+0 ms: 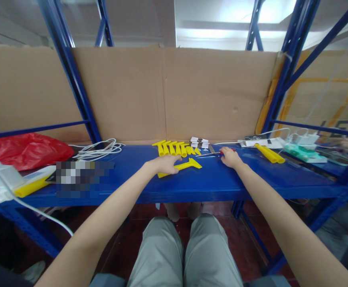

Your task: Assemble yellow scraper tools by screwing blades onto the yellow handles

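Note:
Near the middle of the blue shelf top (198,181), my left hand (168,164) is closed over the handle of a yellow plastic scraper-like tool (188,164). The tool lies on its side, its wide angled head pointing right. My right hand (230,158) has its fingers around the red handle of a screwdriver (209,155), whose thin metal shaft points left along the surface. Behind my left hand, several yellow handle parts (173,149) stand in a row. Small yellow blade-shaped pieces (193,150) lie just right of them, beside a stack of small white-and-black packs (199,142).
A cardboard sheet (168,95) closes off the back. On the left lie a red plastic bag (27,151), a coiled white cable (102,149) and a pixelated patch. Two yellow tubes (269,153) and a green-and-white box (305,153) sit at right. Blue posts (75,79) frame the shelf.

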{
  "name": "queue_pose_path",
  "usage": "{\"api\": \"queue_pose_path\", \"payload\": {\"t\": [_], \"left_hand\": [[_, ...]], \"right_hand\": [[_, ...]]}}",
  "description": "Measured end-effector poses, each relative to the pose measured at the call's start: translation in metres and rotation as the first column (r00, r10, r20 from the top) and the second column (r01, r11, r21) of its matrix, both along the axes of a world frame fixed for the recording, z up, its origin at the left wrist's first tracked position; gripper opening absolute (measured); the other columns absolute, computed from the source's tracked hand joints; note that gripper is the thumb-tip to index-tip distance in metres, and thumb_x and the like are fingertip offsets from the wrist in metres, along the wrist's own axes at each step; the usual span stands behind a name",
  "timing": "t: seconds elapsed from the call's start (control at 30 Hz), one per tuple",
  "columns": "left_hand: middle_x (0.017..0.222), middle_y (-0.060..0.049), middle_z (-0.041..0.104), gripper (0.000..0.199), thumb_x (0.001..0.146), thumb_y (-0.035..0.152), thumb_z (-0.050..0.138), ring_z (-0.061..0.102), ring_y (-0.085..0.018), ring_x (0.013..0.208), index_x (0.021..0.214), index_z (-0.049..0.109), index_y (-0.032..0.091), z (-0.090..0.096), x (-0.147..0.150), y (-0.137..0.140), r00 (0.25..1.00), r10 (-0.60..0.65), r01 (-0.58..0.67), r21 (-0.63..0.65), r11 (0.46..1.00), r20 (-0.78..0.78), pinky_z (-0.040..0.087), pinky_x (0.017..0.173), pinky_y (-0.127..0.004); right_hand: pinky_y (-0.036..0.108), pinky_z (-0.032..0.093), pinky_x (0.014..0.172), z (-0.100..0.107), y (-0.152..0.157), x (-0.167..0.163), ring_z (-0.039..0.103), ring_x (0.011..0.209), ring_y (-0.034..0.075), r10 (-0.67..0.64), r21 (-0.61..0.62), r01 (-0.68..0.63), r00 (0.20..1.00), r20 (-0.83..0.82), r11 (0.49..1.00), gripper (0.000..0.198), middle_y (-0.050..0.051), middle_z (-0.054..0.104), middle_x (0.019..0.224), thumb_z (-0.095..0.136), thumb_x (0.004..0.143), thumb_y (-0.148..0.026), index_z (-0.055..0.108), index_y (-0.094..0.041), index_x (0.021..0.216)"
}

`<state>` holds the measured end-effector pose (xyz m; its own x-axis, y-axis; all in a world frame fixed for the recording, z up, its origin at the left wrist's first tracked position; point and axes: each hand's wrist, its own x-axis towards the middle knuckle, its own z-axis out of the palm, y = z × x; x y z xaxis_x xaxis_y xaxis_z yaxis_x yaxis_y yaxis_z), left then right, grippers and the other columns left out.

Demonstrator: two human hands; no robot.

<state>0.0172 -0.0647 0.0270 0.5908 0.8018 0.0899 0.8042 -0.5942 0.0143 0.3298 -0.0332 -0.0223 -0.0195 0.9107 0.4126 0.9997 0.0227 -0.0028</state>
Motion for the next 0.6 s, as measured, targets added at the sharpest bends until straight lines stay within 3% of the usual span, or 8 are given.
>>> {"api": "queue_pose_path", "payload": {"t": [0.1,0.23,0.33,0.47,0.6], "left_hand": [[0.131,-0.008,0.059,0.057,0.073,0.026,0.06,0.058,-0.027,0.116,0.129,0.055,0.022,0.005,0.01,0.002,0.998,0.019,-0.021,-0.048,0.999,-0.055,0.046,0.093,-0.033],[0.136,-0.008,0.056,0.055,0.079,0.027,0.053,0.056,-0.023,0.118,0.134,0.051,0.02,-0.002,0.028,0.007,0.996,-0.086,0.086,-0.015,0.996,0.014,0.043,0.096,-0.031],[0.132,-0.005,0.059,0.051,0.079,0.025,0.052,0.057,-0.024,0.116,0.131,0.054,0.025,-0.007,0.04,0.012,0.99,-0.142,0.142,0.008,0.99,-0.014,0.044,0.095,-0.032],[0.125,-0.002,0.064,0.045,0.082,0.018,0.048,0.061,-0.022,0.109,0.124,0.061,0.028,-0.004,0.046,0.017,0.992,-0.113,0.111,-0.03,0.993,-0.063,0.045,0.09,-0.03],[0.128,-0.006,0.062,0.044,0.083,0.024,0.053,0.059,-0.023,0.112,0.126,0.06,0.021,0.002,0.04,0.024,0.997,-0.024,0.018,-0.084,0.996,-0.07,0.043,0.092,-0.028]], "right_hand": [[0.042,0.043,0.097,0.001,-0.001,-0.001,0.05,0.121,0.026,0.001,-0.005,-0.001,1.0,-0.007,1.0,0.045,0.015,0.052,0.135,0.039,0.083,-0.01,0.055,-0.015,0.125],[0.041,0.043,0.098,0.001,-0.002,-0.002,0.049,0.122,0.026,0.005,-0.016,-0.005,1.0,-0.008,1.0,0.045,0.014,0.052,0.135,0.039,0.083,-0.009,0.055,-0.015,0.125],[0.042,0.042,0.099,0.002,-0.002,-0.002,0.049,0.123,0.026,0.007,-0.023,-0.007,1.0,-0.017,1.0,0.046,0.015,0.051,0.136,0.038,0.083,-0.009,0.053,-0.013,0.126],[0.041,0.041,0.1,0.002,-0.003,-0.002,0.049,0.123,0.027,0.016,-0.021,-0.016,1.0,-0.019,1.0,0.047,0.016,0.051,0.136,0.039,0.083,-0.01,0.053,-0.012,0.127],[0.041,0.041,0.1,0.002,-0.002,-0.002,0.049,0.123,0.026,0.011,-0.03,-0.011,1.0,-0.019,0.999,0.047,0.016,0.051,0.136,0.039,0.083,-0.01,0.053,-0.011,0.128]]}}
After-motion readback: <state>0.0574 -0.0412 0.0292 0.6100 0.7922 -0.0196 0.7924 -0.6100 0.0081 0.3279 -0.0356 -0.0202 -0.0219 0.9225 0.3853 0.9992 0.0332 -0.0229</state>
